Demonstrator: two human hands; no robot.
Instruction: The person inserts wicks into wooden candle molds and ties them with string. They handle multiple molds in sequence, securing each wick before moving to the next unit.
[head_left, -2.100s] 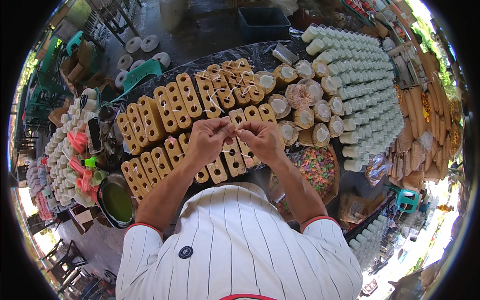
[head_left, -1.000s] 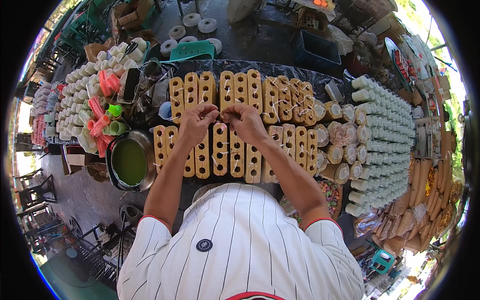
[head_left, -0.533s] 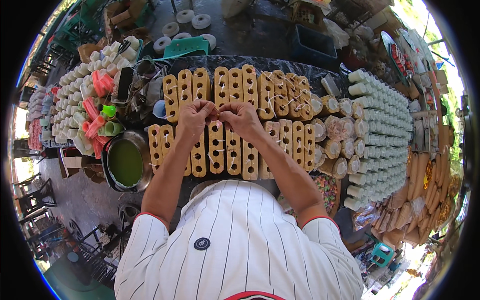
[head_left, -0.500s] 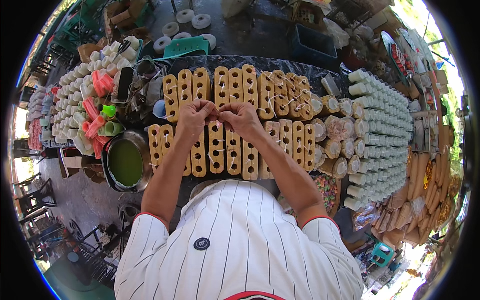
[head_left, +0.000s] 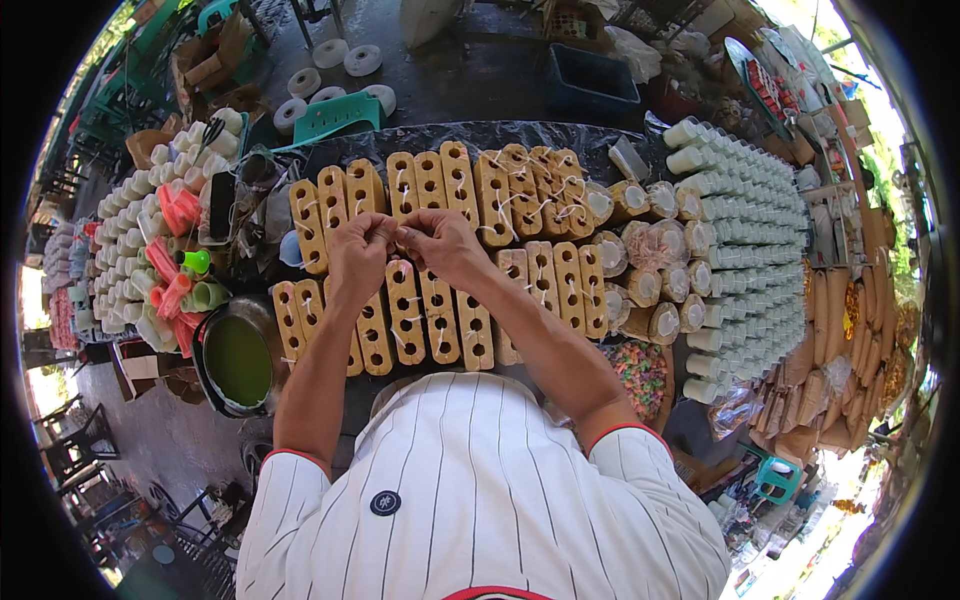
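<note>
Left hand (head_left: 358,256), right hand (head_left: 446,248) pinched, close together over tan holed blocks (head_left: 404,313); I can't tell on what. Rows fill surface (head_left: 596,150) near edge toward far, holes up, likely for access.

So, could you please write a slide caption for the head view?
Left grip and right grip held close together over two rows of tan, holed blocks.

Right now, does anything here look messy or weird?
Yes, the pink cups on the left: they lie jumbled at different angles, while the pale cups on the right are lined up in neat rows.
</note>
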